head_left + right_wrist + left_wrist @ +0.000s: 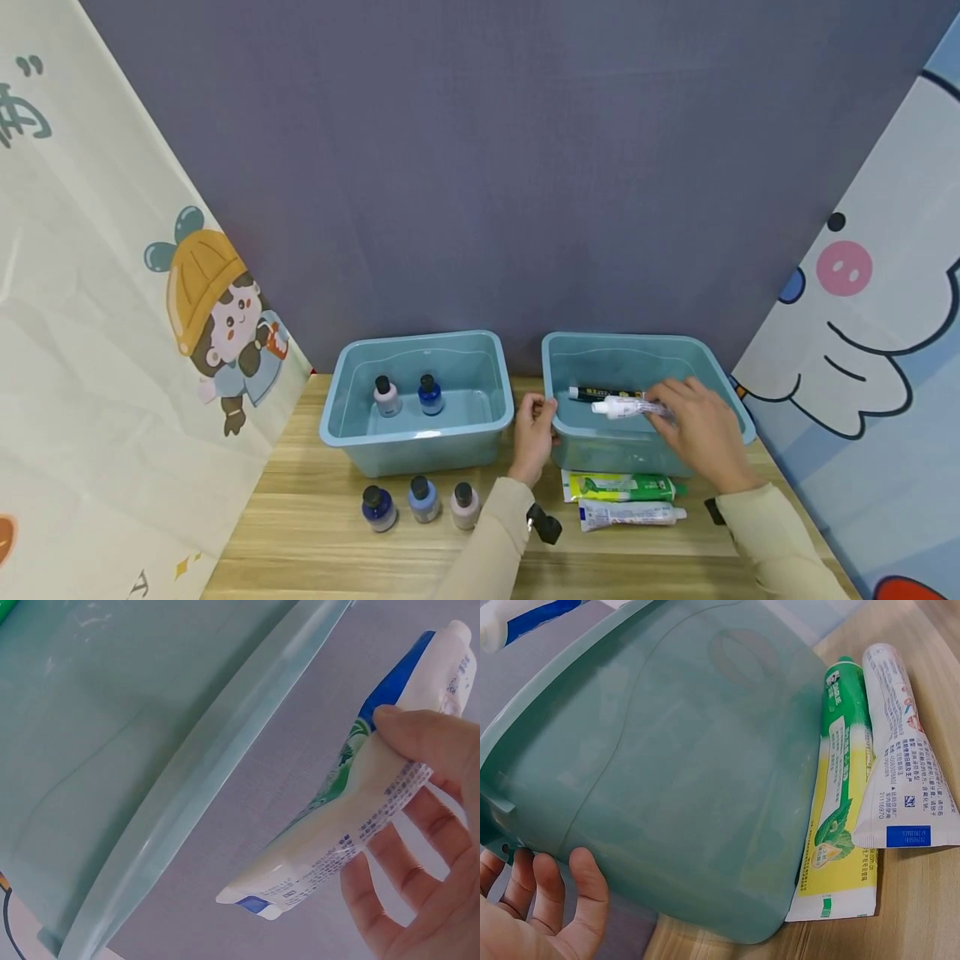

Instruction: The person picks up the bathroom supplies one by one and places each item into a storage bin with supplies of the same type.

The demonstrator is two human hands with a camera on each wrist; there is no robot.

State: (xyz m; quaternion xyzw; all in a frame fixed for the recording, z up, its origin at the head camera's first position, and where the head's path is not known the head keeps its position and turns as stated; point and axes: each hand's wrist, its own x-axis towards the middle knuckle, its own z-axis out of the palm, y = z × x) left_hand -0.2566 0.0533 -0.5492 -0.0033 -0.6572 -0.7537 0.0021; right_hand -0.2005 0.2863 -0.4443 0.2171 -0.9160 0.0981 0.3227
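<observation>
Head view: a white toothpaste tube (628, 407) is held by the right hand (693, 429) over the open top of the right bin (576, 437), in the lower right part of the frame. In the right wrist view the same tube (352, 802) is pinched between the thumb and the curled fingers (409, 881), near the bin rim. Inside the bin, just above the held tube, a dark tube (603, 392) is seen lying. The left hand (534, 435) is placed at the left rim of the right bin, with its fingers curled on the edge; in the left wrist view the fingers (551, 889) are seen touching the outer wall under the rim. Just below the bin, on the wooden table (300, 533), a green tube (618, 486) and another white tube (632, 514) are laid side by side. To the left, a second bin (416, 442) with two small bottles (408, 396) is standing. Below it, three more bottles (422, 502) are lined up in a row.
</observation>
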